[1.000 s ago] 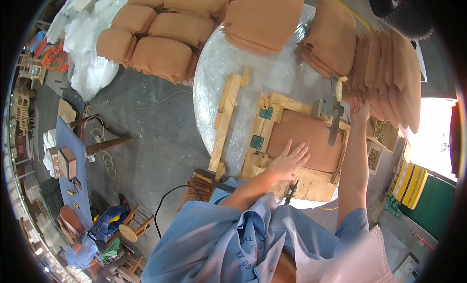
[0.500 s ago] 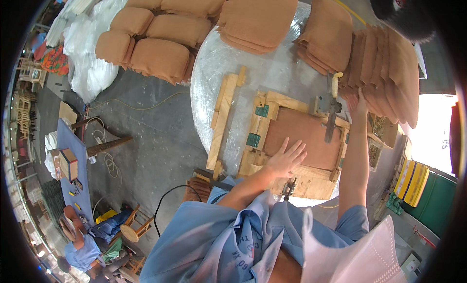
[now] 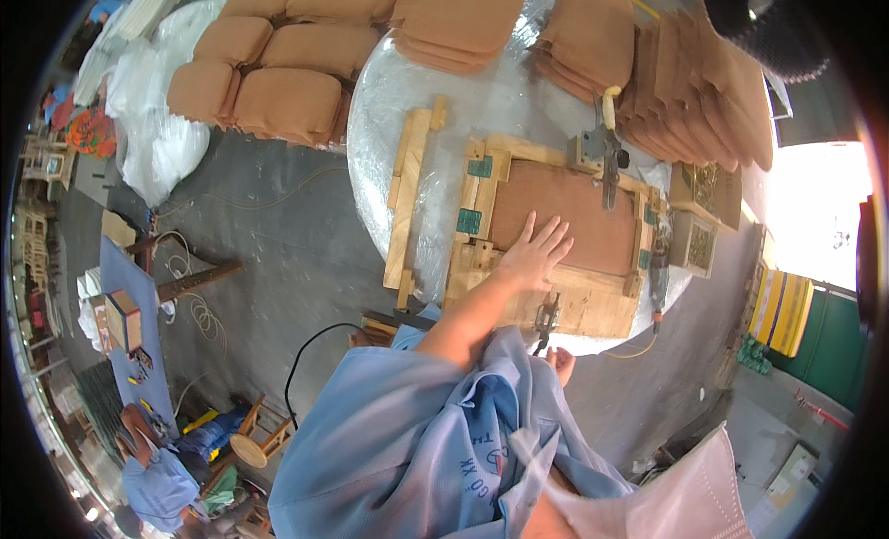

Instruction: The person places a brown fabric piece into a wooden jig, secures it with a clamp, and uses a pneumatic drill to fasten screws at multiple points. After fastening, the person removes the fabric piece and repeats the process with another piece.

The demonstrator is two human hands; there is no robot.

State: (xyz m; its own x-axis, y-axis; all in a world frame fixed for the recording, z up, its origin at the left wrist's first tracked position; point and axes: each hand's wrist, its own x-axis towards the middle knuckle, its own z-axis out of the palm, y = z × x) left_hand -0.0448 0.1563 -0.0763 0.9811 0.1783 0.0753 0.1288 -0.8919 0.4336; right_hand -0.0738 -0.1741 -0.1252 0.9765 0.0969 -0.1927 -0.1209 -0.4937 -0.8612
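Note:
My left hand [image 3: 535, 258] lies with its fingers spread on a brown panel [image 3: 574, 215], at the panel's near edge. The panel sits inside a wooden jig [image 3: 593, 312] with green hinges [image 3: 469, 221] on its left side. At the jig's front edge is a dark metal toggle clamp [image 3: 548, 319]. Just below and right of it is my right hand [image 3: 561, 364], mostly hidden by my shirt; whether its fingers grip the clamp handle does not show. Another toggle clamp [image 3: 607, 159] with a yellowish handle stands over the panel's far right corner.
Stacks of brown panels [image 3: 287, 104] lie at the far left, more [image 3: 704, 85] at the far right. Wooden strips [image 3: 407, 206] lie on the plastic-wrapped round table [image 3: 370, 104]. Beside the jig is a power screwdriver [image 3: 658, 275], near boxes of hardware [image 3: 693, 243]. A person [image 3: 157, 483] sits lower left.
My right hand has come back from the panel stack at the far right to the jig's front clamp. My left hand remains on the panel. The whole view has shifted slightly.

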